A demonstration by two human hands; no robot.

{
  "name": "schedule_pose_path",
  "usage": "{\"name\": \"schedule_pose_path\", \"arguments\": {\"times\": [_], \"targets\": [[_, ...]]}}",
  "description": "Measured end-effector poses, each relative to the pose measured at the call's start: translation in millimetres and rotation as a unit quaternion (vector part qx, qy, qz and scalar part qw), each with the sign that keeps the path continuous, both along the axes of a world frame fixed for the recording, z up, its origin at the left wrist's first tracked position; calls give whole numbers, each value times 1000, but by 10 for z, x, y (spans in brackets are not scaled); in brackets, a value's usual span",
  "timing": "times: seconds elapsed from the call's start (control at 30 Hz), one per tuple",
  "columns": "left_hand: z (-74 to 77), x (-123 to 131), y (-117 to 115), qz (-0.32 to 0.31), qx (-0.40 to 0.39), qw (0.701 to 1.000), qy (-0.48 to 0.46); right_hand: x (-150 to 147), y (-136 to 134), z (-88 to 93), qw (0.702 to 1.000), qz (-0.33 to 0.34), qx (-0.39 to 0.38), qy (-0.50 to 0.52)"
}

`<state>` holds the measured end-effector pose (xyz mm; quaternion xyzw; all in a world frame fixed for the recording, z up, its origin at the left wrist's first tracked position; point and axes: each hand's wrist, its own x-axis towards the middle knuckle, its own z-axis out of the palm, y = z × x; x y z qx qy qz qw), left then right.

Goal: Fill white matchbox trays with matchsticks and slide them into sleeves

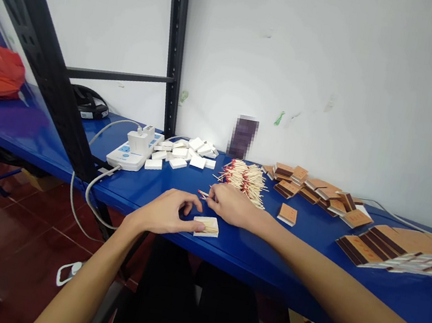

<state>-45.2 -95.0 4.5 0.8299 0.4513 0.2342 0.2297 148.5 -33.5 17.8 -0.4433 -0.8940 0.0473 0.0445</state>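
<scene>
A small white matchbox tray (212,226) with some pale matchsticks in it lies near the table's front edge. The thumb of my left hand (169,212) rests on the tray's left end, while its other fingers curve above, apart from the thumb and gripping nothing. Just behind the tray, my right hand (229,203) is closed in a pinch on a few matches (202,195), their red heads pointing left. Beyond that hand spreads a big pile of loose matches (244,179); the hand covers part of its near side.
White trays (188,154) are heaped at the back left beside a power strip (134,152) with cables. Brown matchboxes lie scattered (313,190) and stacked (405,248) at the right, one single box (287,214) nearer. A black shelf post (46,54) stands at left.
</scene>
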Motion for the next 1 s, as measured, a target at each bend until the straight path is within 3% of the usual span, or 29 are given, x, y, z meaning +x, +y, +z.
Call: {"name": "schedule_pose_path", "arguments": {"times": [0.23, 0.47, 0.53, 0.67, 0.77, 1.0], "targets": [[15, 49, -28, 3, 16, 998, 60, 71, 48, 135, 997, 59, -40, -25], [-33, 49, -3, -1, 37, 997, 70, 246, -228, 374, 979, 155, -131, 10], [-34, 52, 0, 1, 39, 997, 66, 233, -224, 363, 982, 143, -121, 7], [-30, 52, -5, 2, 37, 997, 61, 152, -21, 264, 997, 79, -16, 17], [-27, 41, -11, 1, 33, 998, 57, 74, 152, 174, 995, 92, 32, -17], [-30, 36, -5, -2, 26, 999, 44, -23, 206, 146, 992, 105, -13, -65]]}}
